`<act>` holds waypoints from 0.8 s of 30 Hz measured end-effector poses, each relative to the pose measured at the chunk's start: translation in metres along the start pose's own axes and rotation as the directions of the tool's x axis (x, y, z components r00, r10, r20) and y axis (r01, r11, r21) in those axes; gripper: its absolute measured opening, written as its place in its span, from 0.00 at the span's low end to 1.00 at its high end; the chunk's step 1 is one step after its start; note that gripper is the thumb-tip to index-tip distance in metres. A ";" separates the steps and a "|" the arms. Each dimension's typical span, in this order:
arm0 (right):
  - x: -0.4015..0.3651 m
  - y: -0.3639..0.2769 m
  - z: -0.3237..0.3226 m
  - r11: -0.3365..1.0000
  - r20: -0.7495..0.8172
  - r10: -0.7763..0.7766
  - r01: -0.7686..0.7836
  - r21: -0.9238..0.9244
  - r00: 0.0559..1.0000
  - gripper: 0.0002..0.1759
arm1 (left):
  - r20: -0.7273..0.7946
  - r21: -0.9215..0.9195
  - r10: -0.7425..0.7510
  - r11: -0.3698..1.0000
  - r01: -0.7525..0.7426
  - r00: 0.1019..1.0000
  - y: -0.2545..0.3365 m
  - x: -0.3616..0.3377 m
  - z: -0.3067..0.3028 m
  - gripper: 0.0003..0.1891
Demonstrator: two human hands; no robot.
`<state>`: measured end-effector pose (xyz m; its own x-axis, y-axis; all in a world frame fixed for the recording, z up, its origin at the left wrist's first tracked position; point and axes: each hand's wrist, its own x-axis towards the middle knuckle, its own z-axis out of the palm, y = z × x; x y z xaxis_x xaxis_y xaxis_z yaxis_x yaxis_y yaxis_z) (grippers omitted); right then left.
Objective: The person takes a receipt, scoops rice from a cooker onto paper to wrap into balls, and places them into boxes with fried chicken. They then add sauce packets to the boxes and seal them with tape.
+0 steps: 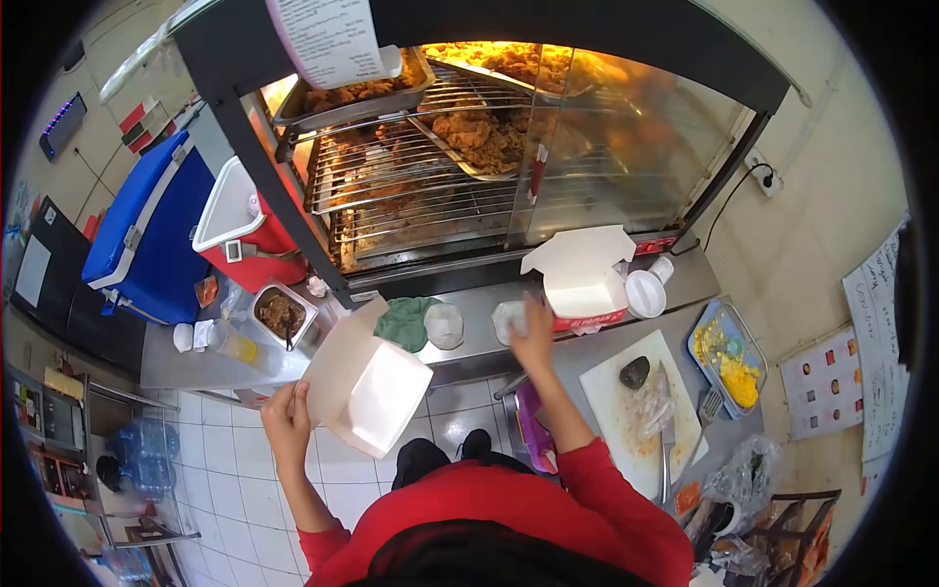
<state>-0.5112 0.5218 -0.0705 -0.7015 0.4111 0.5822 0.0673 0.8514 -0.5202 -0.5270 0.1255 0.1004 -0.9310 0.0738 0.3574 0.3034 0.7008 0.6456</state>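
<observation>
My left hand [287, 423] grips the side of an open white takeaway box [381, 396], its lid raised and its inside bare. The box is held in front of the counter, above the floor. My right hand [533, 338] is blurred at the counter's edge, its fingers right at a round white paper-wrapped bundle [509, 321]. A second white bundle [444, 326] sits to the left beside a green cloth [403, 324]. Just right of my right hand stands another open takeaway box [585, 292] with red printed sides.
A glass warmer [606, 176] with trays of fried chicken [476, 137] stands behind the counter. A cutting board [626, 430] with a knife [667, 470] and a blue tray [729, 357] of yellow food lie right. A sauce container [284, 315] and a blue cooler [152, 230] are left.
</observation>
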 end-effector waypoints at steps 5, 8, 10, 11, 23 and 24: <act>0.001 -0.019 0.036 0.918 0.278 0.344 -0.257 -0.303 0.897 0.36 | 0.036 0.033 -0.024 0.999 0.023 0.999 0.005 0.004 0.000 0.11; 0.010 0.002 0.031 0.942 0.310 0.316 -0.334 0.006 0.897 0.32 | 0.018 0.054 0.000 0.999 -0.001 1.000 0.005 0.011 -0.004 0.11; 0.025 0.011 0.014 0.749 0.319 0.419 -0.522 0.408 0.850 0.30 | -0.003 0.075 0.025 0.997 -0.025 1.000 0.001 0.017 -0.007 0.10; 0.042 0.006 -0.011 0.513 0.454 0.517 -0.688 0.513 0.725 0.31 | -0.008 0.096 0.032 0.995 -0.031 0.999 -0.002 0.018 -0.010 0.10; 0.059 0.045 -0.013 0.843 0.006 0.435 -0.404 -0.355 0.901 0.22 | -0.106 0.125 0.108 0.988 -0.095 0.988 -0.009 0.012 -0.012 0.07; 0.057 0.029 -0.008 0.904 -0.089 0.343 -0.355 -0.241 0.935 0.19 | -0.102 0.127 0.101 0.988 -0.088 0.990 -0.008 0.012 -0.014 0.06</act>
<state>-0.5435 0.5725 -0.0473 -0.5694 0.7056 0.4218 0.4803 0.7019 -0.5260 -0.5373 0.1112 0.1090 -0.8699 0.0718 0.4879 0.3562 0.7757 0.5209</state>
